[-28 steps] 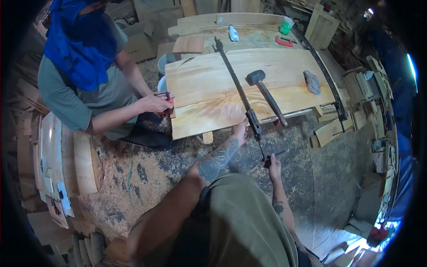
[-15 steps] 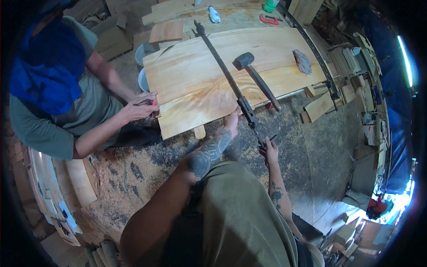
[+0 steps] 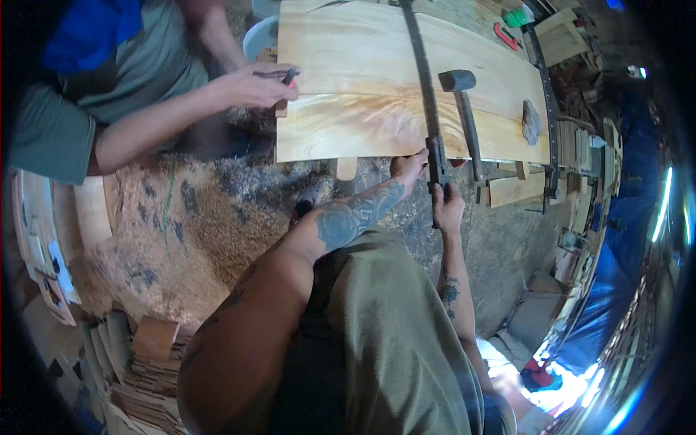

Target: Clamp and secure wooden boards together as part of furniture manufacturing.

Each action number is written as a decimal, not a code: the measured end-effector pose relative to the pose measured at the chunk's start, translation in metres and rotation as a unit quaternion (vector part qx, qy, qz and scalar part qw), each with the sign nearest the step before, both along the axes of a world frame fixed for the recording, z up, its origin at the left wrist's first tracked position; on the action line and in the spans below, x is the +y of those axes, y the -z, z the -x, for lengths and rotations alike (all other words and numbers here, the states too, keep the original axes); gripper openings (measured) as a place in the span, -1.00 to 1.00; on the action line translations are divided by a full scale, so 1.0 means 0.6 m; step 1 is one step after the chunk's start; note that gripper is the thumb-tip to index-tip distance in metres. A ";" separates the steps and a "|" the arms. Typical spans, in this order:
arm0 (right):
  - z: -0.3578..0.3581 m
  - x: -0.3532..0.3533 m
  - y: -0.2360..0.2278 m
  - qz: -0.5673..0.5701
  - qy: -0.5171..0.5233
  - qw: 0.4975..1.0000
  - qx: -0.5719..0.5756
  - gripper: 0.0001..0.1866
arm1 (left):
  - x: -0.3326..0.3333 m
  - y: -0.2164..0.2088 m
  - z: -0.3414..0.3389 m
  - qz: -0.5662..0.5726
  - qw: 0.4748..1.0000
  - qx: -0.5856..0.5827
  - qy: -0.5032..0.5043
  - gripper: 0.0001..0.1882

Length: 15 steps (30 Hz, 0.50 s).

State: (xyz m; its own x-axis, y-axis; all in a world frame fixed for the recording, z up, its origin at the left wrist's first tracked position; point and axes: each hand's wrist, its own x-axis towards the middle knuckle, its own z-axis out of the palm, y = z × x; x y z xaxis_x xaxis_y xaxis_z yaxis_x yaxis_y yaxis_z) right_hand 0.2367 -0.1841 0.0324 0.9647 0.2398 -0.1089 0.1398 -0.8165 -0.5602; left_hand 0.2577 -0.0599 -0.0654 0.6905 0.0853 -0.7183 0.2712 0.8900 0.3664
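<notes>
A long dark bar clamp [image 3: 421, 65] lies across a pale wooden panel [image 3: 341, 127] made of boards side by side. At the panel's near edge, my left hand [image 3: 410, 167] is closed with its fingers against the clamp's near jaw. Just below it, my right hand [image 3: 449, 206] grips the end of the clamp, which sticks out past the panel; the fingers are partly hidden. A mallet [image 3: 467, 116] with a dark head rests on the panel right of the clamp, its handle reaching over the near edge.
On the left a co-worker's hand [image 3: 262, 85] holds a small dark and red tool at the panel's corner. A grey stone [image 3: 531, 123] weighs on the panel near a second bar clamp [image 3: 552, 138]. A red C-clamp [image 3: 505, 36] lies behind. Sawdust covers the floor [image 3: 210, 217].
My view has turned, so the panel and bar clamp sit higher and the clamp looks more upright. My right hand is nearer the panel edge and my left hand along the clamp.
</notes>
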 end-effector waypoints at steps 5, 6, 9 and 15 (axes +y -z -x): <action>-0.004 -0.024 0.028 -0.036 0.006 0.999 -0.012 -0.65 | -0.002 -0.018 0.001 -0.051 0.997 0.038 0.037 -0.60; -0.002 -0.015 0.032 -0.053 0.001 0.998 -0.035 -0.63 | -0.003 -0.013 0.001 -0.063 0.998 0.026 -0.011 -0.59; 0.004 0.001 0.035 -0.032 0.000 0.998 -0.062 -0.66 | 0.001 -0.011 0.002 -0.100 0.994 0.011 -0.040 -0.60; 0.013 0.025 0.014 0.095 -0.047 0.978 -0.182 -0.76 | 0.000 -0.023 0.010 -0.042 0.999 -0.010 -0.017 -0.78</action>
State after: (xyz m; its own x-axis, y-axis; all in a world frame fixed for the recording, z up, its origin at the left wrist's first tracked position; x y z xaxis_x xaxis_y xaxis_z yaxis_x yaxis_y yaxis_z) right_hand 0.2289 -0.1694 0.0237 0.9224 0.3383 0.1865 0.3813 -0.8749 -0.2986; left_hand 0.2516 -0.0598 -0.0513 0.6997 0.1687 -0.6942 0.2335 0.8643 0.4455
